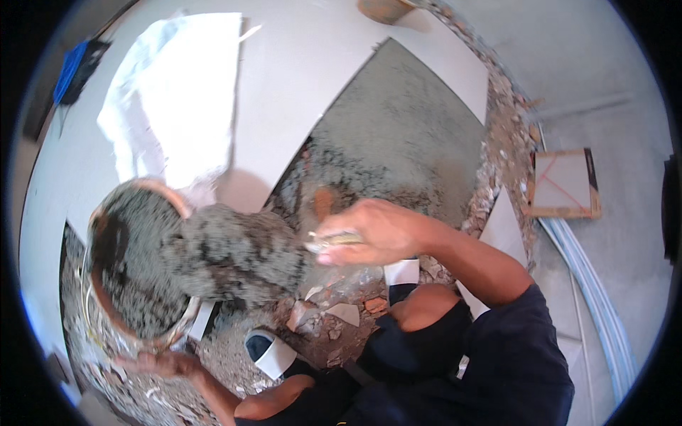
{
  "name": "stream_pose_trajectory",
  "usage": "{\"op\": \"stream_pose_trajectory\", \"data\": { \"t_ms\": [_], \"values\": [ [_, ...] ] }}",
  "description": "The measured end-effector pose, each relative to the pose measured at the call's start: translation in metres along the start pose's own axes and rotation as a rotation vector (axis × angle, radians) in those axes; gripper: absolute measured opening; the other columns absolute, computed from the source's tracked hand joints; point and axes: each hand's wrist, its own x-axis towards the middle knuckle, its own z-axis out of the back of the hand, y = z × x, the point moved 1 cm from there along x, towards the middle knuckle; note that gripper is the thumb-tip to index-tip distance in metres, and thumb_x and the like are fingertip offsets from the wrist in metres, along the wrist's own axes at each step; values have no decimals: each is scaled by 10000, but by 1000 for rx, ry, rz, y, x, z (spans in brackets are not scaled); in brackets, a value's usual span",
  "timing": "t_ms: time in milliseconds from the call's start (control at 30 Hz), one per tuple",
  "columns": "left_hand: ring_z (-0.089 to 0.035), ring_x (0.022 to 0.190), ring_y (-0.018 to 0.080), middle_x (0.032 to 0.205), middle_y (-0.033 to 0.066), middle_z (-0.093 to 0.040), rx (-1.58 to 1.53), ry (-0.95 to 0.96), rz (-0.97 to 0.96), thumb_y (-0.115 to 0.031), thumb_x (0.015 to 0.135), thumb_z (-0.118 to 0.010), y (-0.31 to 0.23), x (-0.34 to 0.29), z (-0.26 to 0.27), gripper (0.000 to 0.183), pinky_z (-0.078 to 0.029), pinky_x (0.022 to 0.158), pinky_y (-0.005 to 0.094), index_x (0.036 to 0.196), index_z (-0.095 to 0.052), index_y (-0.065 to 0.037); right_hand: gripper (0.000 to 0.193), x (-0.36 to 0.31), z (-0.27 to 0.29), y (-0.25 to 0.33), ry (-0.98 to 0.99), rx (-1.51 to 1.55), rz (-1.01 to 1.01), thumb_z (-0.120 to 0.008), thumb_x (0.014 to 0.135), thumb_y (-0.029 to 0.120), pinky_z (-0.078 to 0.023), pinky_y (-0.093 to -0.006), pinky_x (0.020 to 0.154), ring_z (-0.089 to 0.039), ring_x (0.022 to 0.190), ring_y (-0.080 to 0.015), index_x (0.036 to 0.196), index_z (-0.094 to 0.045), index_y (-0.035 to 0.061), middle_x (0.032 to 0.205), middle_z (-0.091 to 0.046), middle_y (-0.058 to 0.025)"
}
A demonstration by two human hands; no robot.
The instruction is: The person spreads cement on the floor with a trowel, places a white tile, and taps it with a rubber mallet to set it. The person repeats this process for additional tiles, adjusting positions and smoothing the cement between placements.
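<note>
A heaped load of wet grey mortar (238,255) hides the blade of the trowel that my right hand (376,231) grips by its handle (334,241). The load hangs beside the right rim of a round bucket (186,206), overlapping it in the picture. More grey mortar (153,263) lies inside the bucket. My left hand (160,363) is at the bucket's near side, fingers stretched out along its lower wall; whether it bears any weight I cannot tell. Ahead of my right hand, a bed of spread mortar (405,121) covers the floor, smoother at its far end and rougher near me.
Large pale tiles (291,64) surround the mortar bed, with a white sack (185,92) lying on them. Rubble and tile shards (344,314) litter the ground around my feet. Along the right wall are a framed board (563,183) and long pale pipes (590,284). Another container (383,8) stands at the far edge.
</note>
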Motion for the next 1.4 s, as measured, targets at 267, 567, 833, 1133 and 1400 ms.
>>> {"op": "stream_pose_trajectory", "data": {
  "t_ms": [267,567,833,1133,1400],
  "values": [
    [-331,1354,401,1481,287,-255,-51,262,-14,-422,957,-474,-93,43,2,766,-317,1090,487,1458,-181,77,419,-163,-21,-148,-690,45,-591,-624,861,323,-502,-430,795,-639,920,-376,1159,-609,29,1032,-651,-209],
    [-123,1451,375,1545,209,-209,-168,890,-633,-115,820,-654,-286,-8,-191,839,-85,1172,517,1500,-166,-51,486,-204,-36,-304,-1192,-234,-797,-559,903,274,-458,-482,866,-561,1038,-430,1304,-445,25,1155,-549,-234],
    [-154,1458,305,1554,137,-235,137,1080,-697,-209,890,-612,-256,-59,-263,752,-94,1156,540,1506,-198,-94,441,-244,60,-354,-424,-384,-728,-518,914,518,-502,-486,665,-646,776,-381,952,-564,81,886,-658,-171],
    [-181,1439,361,1562,182,-179,189,1194,-319,-494,981,-396,-213,-73,-294,697,-128,1136,559,1515,-183,-100,533,-182,175,-467,-348,-580,-793,-412,924,594,-509,-507,753,-645,882,-385,984,-573,89,965,-666,-172],
    [-161,1444,367,1571,204,-123,176,981,-234,-564,952,-377,-201,-111,-307,765,-96,1134,561,1521,-175,-95,608,-175,229,-537,-743,-498,-1104,-421,930,578,-498,-500,803,-668,860,-348,1049,-593,7,970,-681,-162]
  ]
}}
